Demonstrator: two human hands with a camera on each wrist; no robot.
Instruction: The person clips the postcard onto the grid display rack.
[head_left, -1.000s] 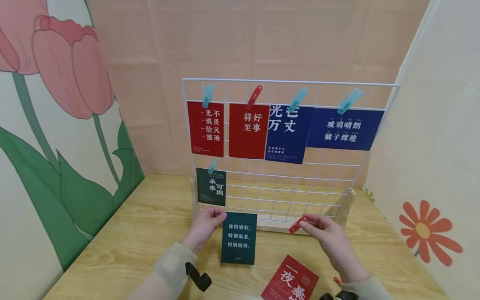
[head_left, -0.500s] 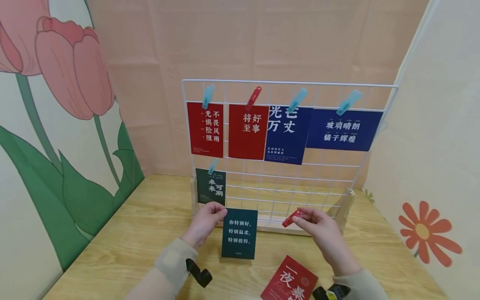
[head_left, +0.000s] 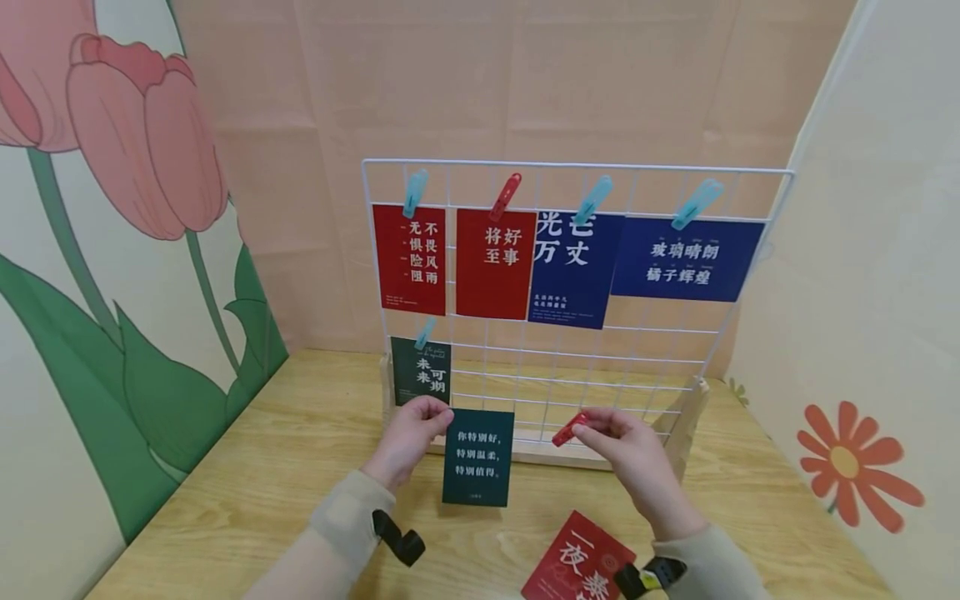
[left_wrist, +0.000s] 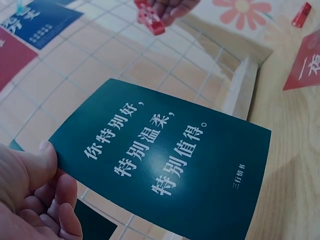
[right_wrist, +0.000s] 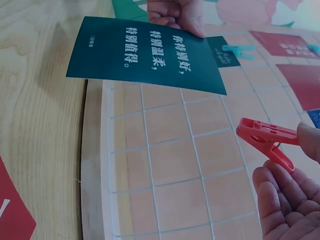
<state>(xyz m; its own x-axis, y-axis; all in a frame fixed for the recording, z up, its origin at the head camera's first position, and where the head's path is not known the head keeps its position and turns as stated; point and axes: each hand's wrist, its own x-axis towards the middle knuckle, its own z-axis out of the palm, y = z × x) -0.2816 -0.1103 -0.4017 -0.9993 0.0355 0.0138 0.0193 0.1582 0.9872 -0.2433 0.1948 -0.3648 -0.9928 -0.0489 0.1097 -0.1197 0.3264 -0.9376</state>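
Observation:
My left hand (head_left: 408, 437) pinches a dark green card (head_left: 478, 458) by its upper left corner, between thumb and fingers. The card hangs upright in front of the lower part of a white wire grid (head_left: 570, 360), its white lettering towards me. Right of the card, my right hand (head_left: 633, 454) pinches a red clothespin (head_left: 568, 430) by its handle end. In the right wrist view the clothespin (right_wrist: 267, 140) points towards the card and is apart from it. Just above my left hand, a smaller green card (head_left: 422, 373) hangs from the grid by a blue clothespin (head_left: 425, 333).
Two red cards (head_left: 408, 292) and two blue cards (head_left: 686, 287) hang along the grid's upper row from blue and red clothespins. A red card (head_left: 573, 554) lies on the wooden table (head_left: 255, 467). Beside it in the left wrist view lies another red clothespin (left_wrist: 301, 15).
My left hand has raised the green card slightly. My right hand has moved left and up with the red clothespin, closer to the card.

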